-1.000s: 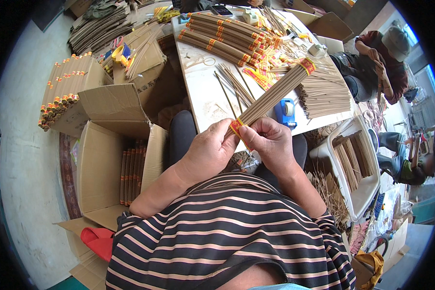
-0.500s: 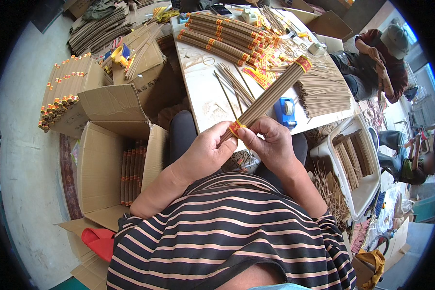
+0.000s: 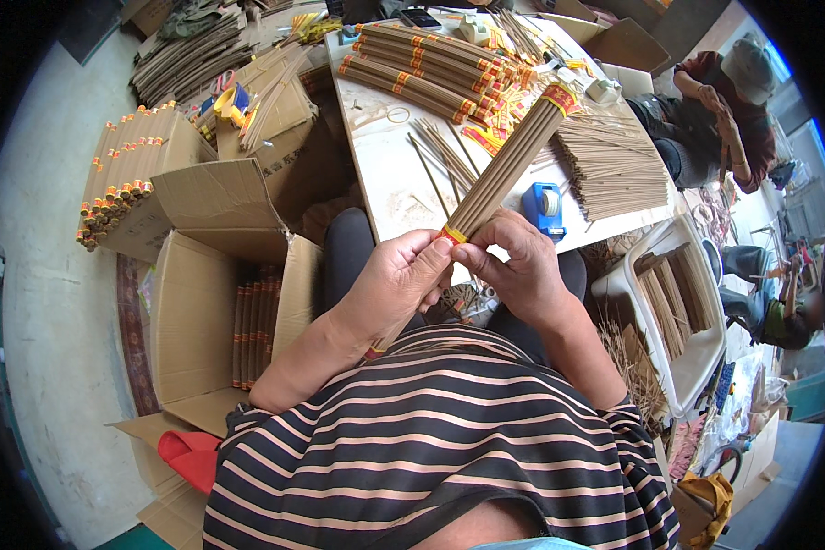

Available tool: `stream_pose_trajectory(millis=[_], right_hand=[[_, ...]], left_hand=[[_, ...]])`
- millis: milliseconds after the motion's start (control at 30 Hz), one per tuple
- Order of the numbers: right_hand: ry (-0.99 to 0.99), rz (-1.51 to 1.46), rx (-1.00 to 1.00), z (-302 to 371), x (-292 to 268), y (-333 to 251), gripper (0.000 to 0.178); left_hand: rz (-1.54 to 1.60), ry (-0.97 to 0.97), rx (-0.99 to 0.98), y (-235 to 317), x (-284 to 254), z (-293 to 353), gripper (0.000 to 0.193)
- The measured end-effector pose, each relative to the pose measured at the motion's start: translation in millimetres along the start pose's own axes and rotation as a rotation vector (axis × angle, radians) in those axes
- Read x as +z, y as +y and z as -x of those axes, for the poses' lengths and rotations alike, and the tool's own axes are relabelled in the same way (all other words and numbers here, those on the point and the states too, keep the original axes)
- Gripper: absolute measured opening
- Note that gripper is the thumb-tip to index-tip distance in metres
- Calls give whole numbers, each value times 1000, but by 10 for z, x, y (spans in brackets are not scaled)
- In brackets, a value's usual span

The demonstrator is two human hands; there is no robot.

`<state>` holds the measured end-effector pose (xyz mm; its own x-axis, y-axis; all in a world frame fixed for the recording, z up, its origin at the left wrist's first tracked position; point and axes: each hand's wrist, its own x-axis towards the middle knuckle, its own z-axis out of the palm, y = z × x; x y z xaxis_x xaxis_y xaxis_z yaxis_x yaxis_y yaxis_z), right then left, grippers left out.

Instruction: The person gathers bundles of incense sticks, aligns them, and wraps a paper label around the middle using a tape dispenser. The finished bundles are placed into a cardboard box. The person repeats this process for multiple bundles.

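Observation:
A bundle of thin brown sticks, resembling incense (image 3: 509,174), slants from my lap over the table edge. Red-and-yellow paper bands wrap its far end and its middle. My left hand (image 3: 399,275) is closed round the bundle at the middle band, thumb on top. At the same band, the fingers of my right hand (image 3: 518,270) press from the other side; some fingertips are hidden. Just beyond my right hand stands a blue tape dispenser (image 3: 543,213). A few loose sticks (image 3: 445,156) lie on the table left of the bundle.
Banded bundles (image 3: 422,69) are stacked on the white table (image 3: 376,137), with loose sticks (image 3: 614,170) piled at its right. An open carton (image 3: 293,293) with bundles stands at my left. A white tub (image 3: 678,376) of sticks is at my right. Two people sit further right.
The bundle has slid down through my hands toward my lap, so its near end now shows below my left wrist. Both hands still grip the middle band.

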<state>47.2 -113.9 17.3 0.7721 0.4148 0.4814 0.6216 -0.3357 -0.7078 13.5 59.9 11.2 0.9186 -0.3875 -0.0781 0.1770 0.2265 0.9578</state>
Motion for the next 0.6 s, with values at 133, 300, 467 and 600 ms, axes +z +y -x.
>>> stream_pose_trajectory(millis=[133,300,467,600], right_hand=[[17,21,-13,-5,-14,-2,21],[-14,-33,54,2,-28,-12,21],[-41,-68,58,-3,-42,23,21],[-46,-125,66,-7,-64,15,22]], left_hand=[[63,22,-28,42,32,9,34],[167,3,-66,8,-13,5,35],[329,27,-63,25,45,1,30],[388,-22,-67,-9,13,-11,30]])
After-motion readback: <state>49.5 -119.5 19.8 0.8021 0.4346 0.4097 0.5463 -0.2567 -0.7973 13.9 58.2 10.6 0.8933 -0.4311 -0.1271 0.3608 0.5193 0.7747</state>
